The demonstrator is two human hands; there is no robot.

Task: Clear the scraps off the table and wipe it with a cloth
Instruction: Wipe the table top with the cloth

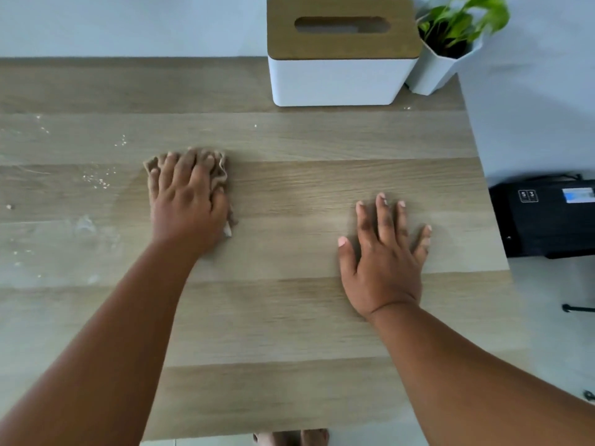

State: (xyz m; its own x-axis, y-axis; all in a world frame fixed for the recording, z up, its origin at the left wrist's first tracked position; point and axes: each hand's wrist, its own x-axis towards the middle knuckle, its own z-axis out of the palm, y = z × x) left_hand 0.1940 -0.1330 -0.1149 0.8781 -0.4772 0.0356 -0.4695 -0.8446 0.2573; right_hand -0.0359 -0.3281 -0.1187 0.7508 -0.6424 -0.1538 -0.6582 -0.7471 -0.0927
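A crumpled tan cloth (222, 170) lies on the light wooden table (289, 333), left of centre. My left hand (186, 201) presses down on it with spread fingers, and the cloth bunches out past the fingertips and thumb. To the right, my right hand (383, 252) rests flat on the bare wood, fingers straight and spread, holding nothing. Pale crumbs (96, 180) and whitish smears are scattered over the table's left part, with more specks (120, 141) further back and one small scrap (9, 206) near the left border.
A white tissue box with a wooden lid (341, 59) stands at the back right, beside a potted green plant (450, 43) in the corner. The table's right edge runs past a black device (547, 217) on the floor. Bare feet (289, 437) show below the front edge.
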